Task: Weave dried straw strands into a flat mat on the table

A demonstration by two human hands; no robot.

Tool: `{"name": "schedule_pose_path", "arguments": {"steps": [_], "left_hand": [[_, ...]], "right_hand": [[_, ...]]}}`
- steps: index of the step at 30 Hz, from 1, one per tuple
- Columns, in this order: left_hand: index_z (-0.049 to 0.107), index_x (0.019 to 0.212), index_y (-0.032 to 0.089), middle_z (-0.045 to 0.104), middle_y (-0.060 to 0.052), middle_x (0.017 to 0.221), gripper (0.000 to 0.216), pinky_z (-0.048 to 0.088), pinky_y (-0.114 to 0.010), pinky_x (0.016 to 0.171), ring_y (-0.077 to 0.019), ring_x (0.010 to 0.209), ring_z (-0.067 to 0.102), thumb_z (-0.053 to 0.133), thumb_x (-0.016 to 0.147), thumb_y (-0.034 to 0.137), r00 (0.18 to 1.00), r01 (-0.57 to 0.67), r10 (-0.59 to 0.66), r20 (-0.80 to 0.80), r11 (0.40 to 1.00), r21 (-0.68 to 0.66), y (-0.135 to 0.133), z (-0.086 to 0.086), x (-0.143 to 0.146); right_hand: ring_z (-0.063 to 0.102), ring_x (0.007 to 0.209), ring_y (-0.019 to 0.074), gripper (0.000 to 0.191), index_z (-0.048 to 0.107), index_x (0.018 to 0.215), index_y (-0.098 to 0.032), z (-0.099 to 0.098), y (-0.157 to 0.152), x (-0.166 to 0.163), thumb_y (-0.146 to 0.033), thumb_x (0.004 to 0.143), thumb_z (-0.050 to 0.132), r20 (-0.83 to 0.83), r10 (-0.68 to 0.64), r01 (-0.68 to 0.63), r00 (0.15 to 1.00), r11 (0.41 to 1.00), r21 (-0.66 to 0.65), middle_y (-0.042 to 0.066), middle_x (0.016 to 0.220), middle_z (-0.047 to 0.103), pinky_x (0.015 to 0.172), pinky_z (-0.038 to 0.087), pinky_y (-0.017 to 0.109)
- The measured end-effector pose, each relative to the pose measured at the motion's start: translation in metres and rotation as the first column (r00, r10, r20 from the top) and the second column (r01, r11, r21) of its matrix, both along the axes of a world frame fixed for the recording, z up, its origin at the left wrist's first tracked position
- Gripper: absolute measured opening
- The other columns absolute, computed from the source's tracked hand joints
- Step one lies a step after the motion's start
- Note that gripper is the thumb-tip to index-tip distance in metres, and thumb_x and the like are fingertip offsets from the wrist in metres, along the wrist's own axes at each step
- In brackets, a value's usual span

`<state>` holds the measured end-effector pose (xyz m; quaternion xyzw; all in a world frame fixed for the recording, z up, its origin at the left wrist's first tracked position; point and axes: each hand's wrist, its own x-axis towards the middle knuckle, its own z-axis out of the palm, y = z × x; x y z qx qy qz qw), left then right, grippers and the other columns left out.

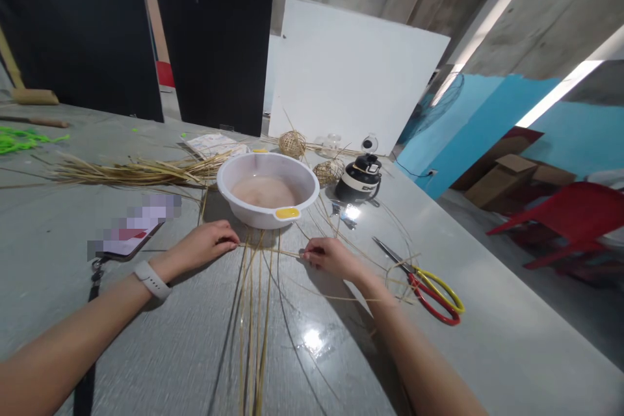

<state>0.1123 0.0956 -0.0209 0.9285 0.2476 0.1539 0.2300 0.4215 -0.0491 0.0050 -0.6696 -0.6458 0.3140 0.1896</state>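
My left hand (217, 240) pinches one end of a thin bamboo strip (290, 252) that runs crosswise just in front of the basin. Around the strip's other end the fingers of my right hand (327, 256) are closed. Several long bamboo strips (251, 318) stretch from beneath the crossing strip toward the table's near edge. Right behind them stands a white basin (234, 203) with yellow handles, holding cloudy water (263, 191). Whether the crossing strip goes over or under each long strip is too fine to tell.
Scissors (419, 278) with red and yellow handles lie at right among loose strips. A phone (136, 227) on a strap lies left, below a bundle of bamboo strips (131, 172). Behind the basin are woven balls (292, 143) and a black bottle (358, 181).
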Motion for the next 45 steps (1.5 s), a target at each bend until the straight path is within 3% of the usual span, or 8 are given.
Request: {"name": "schedule_pose_path", "arguments": {"steps": [11,18,20,25,28,34,40,45], "left_hand": [[0.075,0.103,0.023,0.068,-0.008,0.098,0.025,0.048,-0.033,0.083,-0.0218,0.093,0.061,0.051,0.099,0.024,1.000,0.015,-0.020,0.019,0.974,0.228,-0.006,-0.014,0.006],[0.075,0.104,0.021,0.068,-0.009,0.100,0.026,0.048,-0.036,0.083,-0.0239,0.094,0.061,0.050,0.098,0.021,0.999,-0.044,0.048,-0.004,0.948,0.315,-0.013,-0.010,0.009],[0.074,0.107,0.020,0.068,-0.010,0.102,0.024,0.047,-0.037,0.085,-0.0246,0.097,0.061,0.052,0.098,0.025,0.996,-0.076,0.058,0.071,0.955,0.286,-0.020,-0.005,0.013],[0.071,0.081,0.019,0.066,-0.007,0.092,0.028,0.045,-0.038,0.084,-0.0239,0.093,0.061,0.060,0.095,0.041,0.985,-0.082,0.059,0.159,0.986,0.143,-0.041,0.004,0.028],[0.068,0.081,0.019,0.065,-0.006,0.095,0.025,0.045,-0.039,0.086,-0.0242,0.095,0.060,0.063,0.091,0.041,0.981,-0.107,0.094,0.172,0.992,0.072,-0.047,0.002,0.032],[0.064,0.082,0.018,0.063,-0.007,0.094,0.020,0.044,-0.040,0.085,-0.0260,0.093,0.057,0.065,0.086,0.037,0.985,-0.135,0.127,0.114,0.989,0.063,-0.046,-0.006,0.032],[0.067,0.075,0.017,0.065,-0.008,0.095,0.016,0.044,-0.040,0.086,-0.0264,0.095,0.058,0.066,0.081,0.032,0.986,-0.168,0.168,0.001,0.985,0.034,-0.046,0.001,0.038],[0.071,0.070,0.019,0.070,-0.006,0.095,0.011,0.043,-0.039,0.089,-0.0257,0.096,0.062,0.067,0.076,0.027,0.974,-0.223,0.219,-0.053,0.970,-0.097,-0.044,0.008,0.045]], "right_hand": [[0.056,0.070,0.0166,0.012,0.068,0.096,-0.018,0.004,-0.002,-0.014,-0.029,0.091,0.064,0.387,0.000,-0.045,0.922,0.993,0.107,0.005,0.082,0.069,0.061,0.032,0.026],[0.064,0.085,0.0167,0.020,0.072,0.093,-0.021,-0.010,0.000,-0.014,-0.012,0.093,0.054,0.403,0.017,-0.132,0.915,0.957,0.258,0.005,0.098,0.070,0.072,0.039,0.024],[0.064,0.084,0.0166,0.020,0.073,0.094,-0.021,-0.014,0.000,-0.013,-0.014,0.094,0.054,0.393,0.008,-0.133,0.920,0.948,0.291,0.005,0.097,0.069,0.072,0.040,0.024],[0.063,0.078,0.0163,0.020,0.074,0.096,-0.021,-0.021,0.000,-0.012,-0.019,0.097,0.054,0.445,-0.027,-0.128,0.895,0.941,0.314,0.005,0.096,0.070,0.068,0.039,0.025],[0.063,0.078,0.0169,0.020,0.075,0.097,-0.021,-0.022,0.000,-0.014,-0.021,0.098,0.055,0.483,-0.035,-0.141,0.875,0.936,0.322,0.006,0.094,0.070,0.068,0.039,0.026],[0.062,0.088,0.0193,0.021,0.076,0.095,-0.019,-0.024,0.001,-0.018,-0.019,0.098,0.055,0.554,-0.006,-0.237,0.833,0.900,0.366,0.008,0.091,0.070,0.075,0.042,0.028],[0.061,0.086,0.0172,0.018,0.075,0.094,-0.020,-0.029,-0.001,-0.021,-0.018,0.098,0.057,0.566,-0.059,-0.246,0.822,0.861,0.446,0.005,0.088,0.069,0.072,0.041,0.027],[0.059,0.083,0.0170,0.017,0.074,0.091,-0.020,-0.030,0.000,-0.020,-0.019,0.097,0.057,0.593,-0.057,-0.281,0.803,0.842,0.460,0.005,0.087,0.068,0.071,0.040,0.027]]}}
